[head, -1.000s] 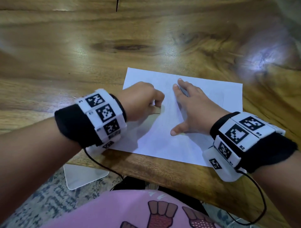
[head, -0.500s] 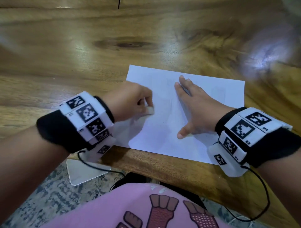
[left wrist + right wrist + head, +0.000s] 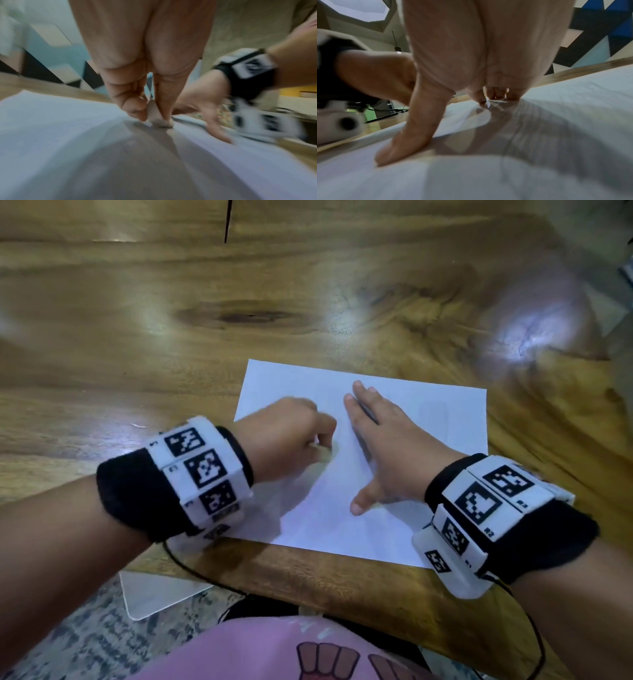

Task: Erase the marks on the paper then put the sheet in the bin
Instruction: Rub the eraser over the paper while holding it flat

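A white sheet of paper (image 3: 428, 419) lies on the wooden table (image 3: 137, 337) close to its near edge. My left hand (image 3: 291, 436) pinches a small pale eraser (image 3: 156, 116) and presses it onto the sheet's left half; the eraser (image 3: 325, 455) shows just below the curled fingers. My right hand (image 3: 387, 446) lies flat on the middle of the paper, fingers straight and thumb spread toward me, holding the sheet (image 3: 573, 94) down. Faint pencil lines (image 3: 496, 105) show near the right fingertips. No bin is in view.
The table's near edge (image 3: 308, 573) runs just below the paper. Under it, a white flat object (image 3: 161, 594) lies on a patterned rug. Cables hang from both wristbands. The wood beyond the sheet is bare.
My left hand with the eraser slid back left, then right again across the sheet in a rubbing stroke. My right hand stayed flat on the paper.
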A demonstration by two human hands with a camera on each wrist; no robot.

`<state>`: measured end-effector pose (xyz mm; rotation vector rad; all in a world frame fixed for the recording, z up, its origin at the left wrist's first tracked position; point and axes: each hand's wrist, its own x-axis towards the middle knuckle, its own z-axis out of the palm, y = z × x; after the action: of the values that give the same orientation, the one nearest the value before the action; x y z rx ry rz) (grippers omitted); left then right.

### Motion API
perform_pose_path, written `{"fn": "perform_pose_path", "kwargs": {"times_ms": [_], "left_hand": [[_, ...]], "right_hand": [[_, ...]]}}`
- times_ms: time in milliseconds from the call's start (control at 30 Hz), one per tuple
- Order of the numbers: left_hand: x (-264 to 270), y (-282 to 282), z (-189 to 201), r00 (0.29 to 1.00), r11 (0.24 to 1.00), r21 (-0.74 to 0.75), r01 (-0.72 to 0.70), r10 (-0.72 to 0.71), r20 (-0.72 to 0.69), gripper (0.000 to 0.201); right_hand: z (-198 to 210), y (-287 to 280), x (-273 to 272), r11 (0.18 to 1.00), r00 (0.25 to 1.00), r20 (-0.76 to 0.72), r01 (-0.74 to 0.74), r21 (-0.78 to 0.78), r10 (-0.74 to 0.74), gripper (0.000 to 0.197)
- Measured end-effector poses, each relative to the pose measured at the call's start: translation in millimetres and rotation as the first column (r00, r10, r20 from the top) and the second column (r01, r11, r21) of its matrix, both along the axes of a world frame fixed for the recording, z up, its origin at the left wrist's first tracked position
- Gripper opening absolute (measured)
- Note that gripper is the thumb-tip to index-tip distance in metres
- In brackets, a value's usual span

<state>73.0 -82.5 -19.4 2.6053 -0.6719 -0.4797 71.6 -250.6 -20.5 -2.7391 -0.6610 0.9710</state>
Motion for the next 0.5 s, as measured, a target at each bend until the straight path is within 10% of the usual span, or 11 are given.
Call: {"fn": "perform_pose_path", "kwargs": {"times_ms": [300,500], "left_hand": [[-42.1,10.2,-8.4,0.982,0.991,-0.045,0.123,-0.128,-0.138,0.009],[9.1,3.1,-7.5,0.998,0.999,0.010,-0.053,0.052,0.039,0.011]], "right_hand": [[-1.5,-1.2,1.6,0.999,1.000,-0.022,0.013,0.035,-0.012,0.142],[-2.4,-1.1,2.6,1.000,1.000,-0.014,0.000,0.020,0.000,0.142]]}}
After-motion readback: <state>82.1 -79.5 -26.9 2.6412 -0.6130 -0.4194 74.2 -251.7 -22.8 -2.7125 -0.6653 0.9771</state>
